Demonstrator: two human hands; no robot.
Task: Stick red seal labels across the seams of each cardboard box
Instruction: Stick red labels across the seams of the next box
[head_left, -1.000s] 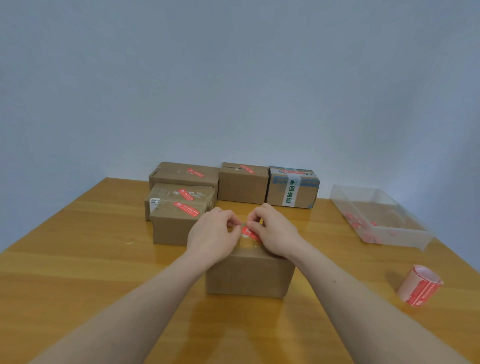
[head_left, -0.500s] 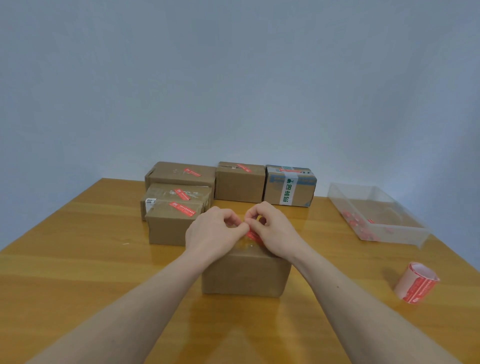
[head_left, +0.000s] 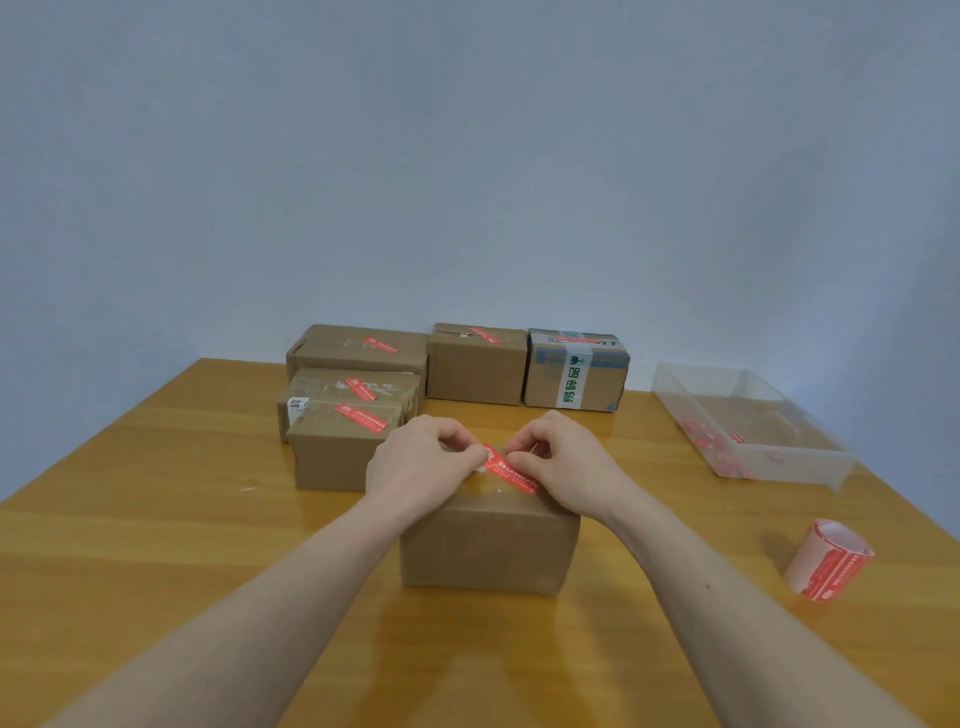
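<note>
Hands curled: left hand (head_left: 421, 462) and right hand (head_left: 566, 462) pinch red seal label (head_left: 511, 470) atop nearest cardboard box (head_left: 491, 545).

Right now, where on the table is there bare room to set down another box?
Bare wood lies left of the near box, in front of the small labelled box, and between the near box and the label roll. The back is crowded: five boxes, with the clear tray at back right.
</note>
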